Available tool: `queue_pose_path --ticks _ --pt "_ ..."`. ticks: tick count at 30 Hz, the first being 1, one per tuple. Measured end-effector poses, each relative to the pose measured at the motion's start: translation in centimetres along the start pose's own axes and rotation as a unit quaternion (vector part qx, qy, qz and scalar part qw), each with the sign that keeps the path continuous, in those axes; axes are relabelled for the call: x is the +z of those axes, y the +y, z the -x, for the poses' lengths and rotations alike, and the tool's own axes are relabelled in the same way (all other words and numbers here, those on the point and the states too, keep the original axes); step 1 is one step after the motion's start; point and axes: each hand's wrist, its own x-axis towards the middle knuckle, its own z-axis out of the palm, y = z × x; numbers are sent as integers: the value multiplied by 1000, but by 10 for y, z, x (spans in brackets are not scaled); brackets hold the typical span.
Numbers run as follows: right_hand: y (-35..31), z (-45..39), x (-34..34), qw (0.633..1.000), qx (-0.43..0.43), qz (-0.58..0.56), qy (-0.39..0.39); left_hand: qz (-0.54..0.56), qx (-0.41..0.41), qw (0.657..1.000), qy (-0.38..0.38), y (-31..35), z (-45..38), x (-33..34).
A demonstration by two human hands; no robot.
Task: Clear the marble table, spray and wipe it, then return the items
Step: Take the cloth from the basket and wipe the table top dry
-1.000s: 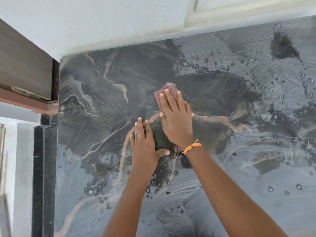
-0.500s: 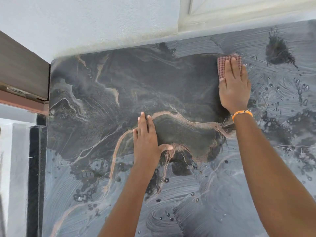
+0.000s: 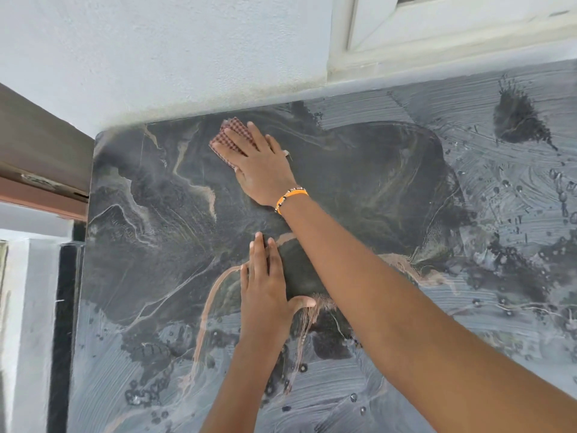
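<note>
The right hand (image 3: 262, 164) lies flat on a folded red-and-white checked cloth (image 3: 232, 137), its fingers (image 3: 246, 142) spread and pressed straight down rather than curled around it, so the cloth is pinned against the dark veined marble tabletop (image 3: 156, 232) near the far left corner, close to the pale blue wall (image 3: 156, 57). The left hand (image 3: 265, 289) rests palm down nearer the body, fingers together and thumb out, holding nothing and seemingly bracing the reach. The stone around the cloth looks dark and clean, while a grey streaked film with beads of liquid (image 3: 515, 189) covers the right side and the near edge. To wipe well from here, I would keep the palm's weight even over the whole cloth, work in overlapping passes from the cleaned patch outward into the film, and run along the wall joint so no strip is missed. The cloth probably needs refolding to a fresh face once it is soaked. An orange beaded bracelet (image 3: 290, 198) sits on the right wrist, clear of the wet stone.
</note>
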Motion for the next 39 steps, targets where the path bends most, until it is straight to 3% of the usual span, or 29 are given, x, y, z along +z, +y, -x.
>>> queue_pose_path --ticks 5,10,16,21,25,29,33,36,39 --pt "43 -17 -16 996 78 -2 44 7 -2 1000 5 15 0 -1" --pt "119 31 -29 984 151 0 97 7 6 1000 -8 30 -2 4" --pt "237 112 -58 927 344 21 149 8 4 1000 0 29 -2 8" --pt "219 159 -54 886 437 -11 153 -1 8 1000 11 30 -3 11" --pt "144 137 -36 923 365 -13 120 -15 20 999 27 26 -4 14" --pt "58 97 -17 973 208 -30 96 9 17 999 40 21 0 13" --pt "-12 91 4 998 39 -44 31 16 -13 997 69 10 22 15" --pt "-14 122 10 997 -47 -57 8 5 -35 998 57 4 43 19" --pt "20 158 3 998 -24 -55 36 -9 -39 999 32 6 53 24"
